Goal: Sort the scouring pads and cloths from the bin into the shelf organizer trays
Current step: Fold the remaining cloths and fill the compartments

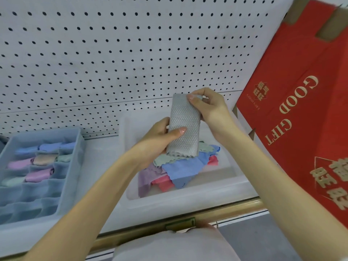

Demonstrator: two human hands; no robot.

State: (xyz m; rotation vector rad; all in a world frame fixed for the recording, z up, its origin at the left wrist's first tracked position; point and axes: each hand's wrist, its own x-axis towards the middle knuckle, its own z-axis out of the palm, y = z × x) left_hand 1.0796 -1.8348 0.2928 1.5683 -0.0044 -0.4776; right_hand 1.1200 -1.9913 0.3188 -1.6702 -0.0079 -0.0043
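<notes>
Grey cloth (183,127): folded into a narrow upright strip with a raised dot weave. The top right corner is covered by the right hand (209,110), the left edge by the left hand (158,140); the back face is not visible. The scalloped lower hem hangs just above the pile in the white bin (188,194).

Pile: blue cloth (180,171) on top; pink, lilac and pale green pieces overlap beneath it, count unreadable. The blue organizer (72,166) is cut off by the left frame edge. Its rear cells hold rolled pastel cloths, blurred; the near cells are too soft to read. The red carton (301,110) is cut off at right, its gold "GOOD GIFT" lettering lying sideways.

Surface: white shelf (101,157) with a gold front rail (235,209) and a white pegboard (113,53) behind. The bin sits right of the organizer, not touching it.

Hands: the left grips the strip's lower half, thumb across the front, fingers wrapped behind. The right pinches the top corner, fingers curled. Both forearms are bare and rise from the bottom of the frame.
</notes>
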